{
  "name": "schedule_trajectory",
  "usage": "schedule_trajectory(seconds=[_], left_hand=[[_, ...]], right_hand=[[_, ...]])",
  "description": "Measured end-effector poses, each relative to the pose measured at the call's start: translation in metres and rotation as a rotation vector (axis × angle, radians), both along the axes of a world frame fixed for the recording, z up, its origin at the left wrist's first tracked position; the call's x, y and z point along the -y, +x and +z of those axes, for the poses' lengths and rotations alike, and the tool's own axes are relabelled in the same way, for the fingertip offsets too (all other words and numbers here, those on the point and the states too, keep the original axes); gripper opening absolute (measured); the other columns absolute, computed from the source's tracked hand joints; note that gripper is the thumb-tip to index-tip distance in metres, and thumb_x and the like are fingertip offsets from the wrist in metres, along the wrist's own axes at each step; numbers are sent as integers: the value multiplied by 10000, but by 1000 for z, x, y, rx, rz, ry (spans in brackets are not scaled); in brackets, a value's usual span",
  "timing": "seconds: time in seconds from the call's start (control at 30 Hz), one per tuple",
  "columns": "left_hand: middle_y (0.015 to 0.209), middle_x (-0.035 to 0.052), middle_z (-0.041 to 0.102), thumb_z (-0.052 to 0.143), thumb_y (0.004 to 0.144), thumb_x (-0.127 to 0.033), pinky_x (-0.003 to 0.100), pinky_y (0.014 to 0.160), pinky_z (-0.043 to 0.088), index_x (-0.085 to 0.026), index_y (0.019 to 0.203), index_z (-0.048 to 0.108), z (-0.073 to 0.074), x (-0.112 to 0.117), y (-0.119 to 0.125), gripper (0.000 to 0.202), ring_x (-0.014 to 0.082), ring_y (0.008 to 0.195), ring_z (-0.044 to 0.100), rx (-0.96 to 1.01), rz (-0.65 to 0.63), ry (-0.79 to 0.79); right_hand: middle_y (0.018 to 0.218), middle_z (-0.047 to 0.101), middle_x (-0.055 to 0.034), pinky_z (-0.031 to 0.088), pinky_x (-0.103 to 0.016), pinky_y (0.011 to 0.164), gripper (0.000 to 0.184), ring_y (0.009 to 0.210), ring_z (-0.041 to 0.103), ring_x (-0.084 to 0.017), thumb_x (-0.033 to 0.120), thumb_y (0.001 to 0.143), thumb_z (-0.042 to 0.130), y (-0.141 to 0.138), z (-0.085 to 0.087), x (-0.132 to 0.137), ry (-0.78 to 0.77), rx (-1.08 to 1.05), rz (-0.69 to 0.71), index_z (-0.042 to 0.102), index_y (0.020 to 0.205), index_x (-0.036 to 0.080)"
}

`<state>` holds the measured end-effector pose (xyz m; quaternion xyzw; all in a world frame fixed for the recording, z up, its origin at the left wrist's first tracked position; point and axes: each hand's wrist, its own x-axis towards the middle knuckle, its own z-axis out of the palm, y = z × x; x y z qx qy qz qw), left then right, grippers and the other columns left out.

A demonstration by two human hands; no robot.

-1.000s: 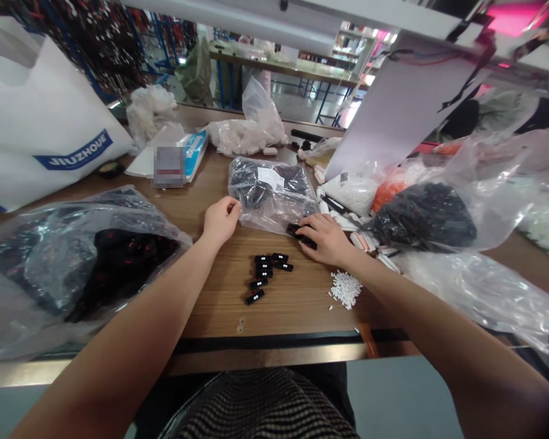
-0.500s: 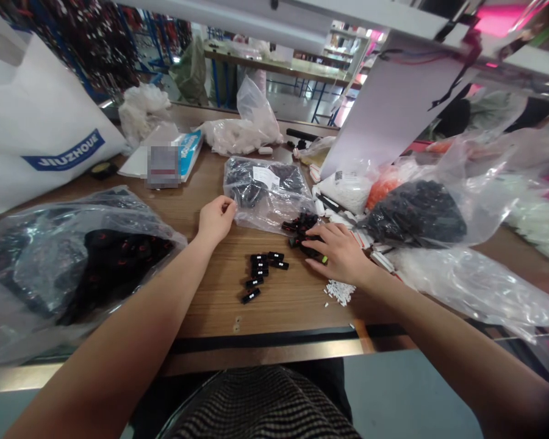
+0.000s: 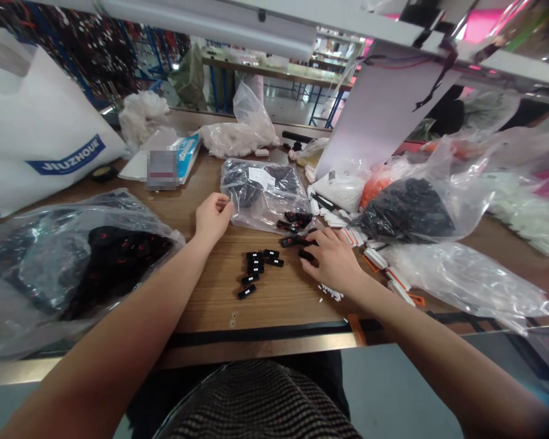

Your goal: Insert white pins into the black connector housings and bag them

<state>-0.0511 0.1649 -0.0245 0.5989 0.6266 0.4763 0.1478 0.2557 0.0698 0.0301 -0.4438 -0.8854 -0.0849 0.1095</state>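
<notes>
My left hand [image 3: 214, 217] rests at the left edge of a clear plastic bag of black parts [image 3: 268, 204], fingers curled together; whatever they may hold is hidden. On the right, my right hand [image 3: 335, 261] is closed, thumb and fingers around a small black plastic piece [image 3: 307, 255] low over the table. Just beyond its fingertips lies a loose heap of black pieces with red marks [image 3: 293, 222], partly on the bag. Between my hands, several black pieces with white dots [image 3: 255, 262] sit in a rough column. Small white bits [image 3: 332, 293] lie partly under my right wrist.
At left stands a large open bag of black parts [image 3: 123, 250], with a white carrier bag [image 3: 68, 131] behind. To the right are white and orange strips [image 3: 396, 279], a bag of black pieces [image 3: 412, 210] and an empty-looking clear bag [image 3: 466, 280]. The table edge [image 3: 274, 347] runs in front.
My right hand has drawn slightly nearer, away from the black heap, with a black piece now between its thumb and fingers. My left hand stays by the bag's edge. The view has shifted slightly.
</notes>
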Motion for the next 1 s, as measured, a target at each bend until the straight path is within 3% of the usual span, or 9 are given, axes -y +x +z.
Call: schedule_trajectory(seconds=[0.1, 0.17, 0.23, 0.3, 0.4, 0.53, 0.63, 0.83, 1.0], left_hand=[[1102, 83, 640, 673, 786, -305, 339, 891, 472, -181, 1052, 650, 29, 7, 9, 294, 231, 984, 603, -32, 41, 99], [1106, 77, 635, 662, 812, -272, 340, 895, 471, -183, 1046, 662, 59, 22, 21, 250, 220, 972, 601, -75, 2, 192], [960, 42, 663, 616, 864, -241, 321, 781, 491, -202, 994, 680, 87, 52, 36, 150, 177, 777, 609, -116, -198, 192], [883, 23, 672, 616, 870, -218, 321, 720, 489, -240, 913, 695, 100, 94, 53, 93, 170, 699, 603, -240, -477, 82], [914, 24, 679, 589, 859, -150, 315, 645, 499, -287, 916, 685, 85, 161, 75, 177, 183, 705, 643, -366, -712, -123], [1126, 63, 679, 622, 791, -78, 415, 795, 587, -320, 1203, 602, 38, 212, 90, 478, 261, 948, 690, -272, -630, -179], [1205, 70, 664, 619, 766, -43, 466, 892, 589, -334, 1268, 557, 21, 217, 97, 583, 284, 1082, 653, -223, -632, -148], [1147, 73, 695, 547, 774, -2, 444, 892, 600, -279, 1181, 620, 14, 214, 99, 497, 262, 1023, 678, -168, -612, -131], [1130, 44, 710, 547, 865, -62, 449, 902, 587, -308, 1111, 651, 11, 215, 97, 363, 251, 1022, 667, -103, -606, -87]], right_hand=[[945, 686, -83, 434, -399, 811, 227, 887, 613, -242, 356, 910, 577, 3, 10, 25, -111, -160, -70, 737, 849, 207], [806, 666, -49, 440, -351, 725, 254, 750, 616, -201, 389, 930, 551, 2, 13, 46, -243, -241, -126, 714, 839, 218], [709, 652, -24, 415, -319, 630, 282, 647, 607, -181, 401, 938, 529, -4, 10, 65, -366, -244, -184, 663, 761, 228], [659, 660, -22, 368, -310, 555, 298, 581, 603, -180, 410, 930, 524, -12, 2, 82, -382, -196, -254, 618, 709, 233], [616, 680, -53, 280, -319, 484, 343, 513, 600, -199, 444, 930, 503, -24, -11, 99, -270, -74, -366, 610, 675, 241], [610, 708, -74, 253, -320, 458, 394, 474, 610, -205, 444, 934, 490, -32, -22, 109, -248, -41, -414, 611, 614, 248], [634, 724, -73, 292, -321, 462, 356, 502, 635, -221, 426, 915, 504, -36, -25, 112, -300, -103, -424, 638, 637, 249], [702, 730, -76, 379, -328, 531, 288, 609, 666, -237, 419, 901, 511, -50, -23, 121, -389, -263, -389, 666, 746, 232], [724, 706, -26, 458, -323, 588, 229, 636, 644, -208, 383, 914, 526, -20, -19, 125, -510, -542, -378, 680, 792, 265]])
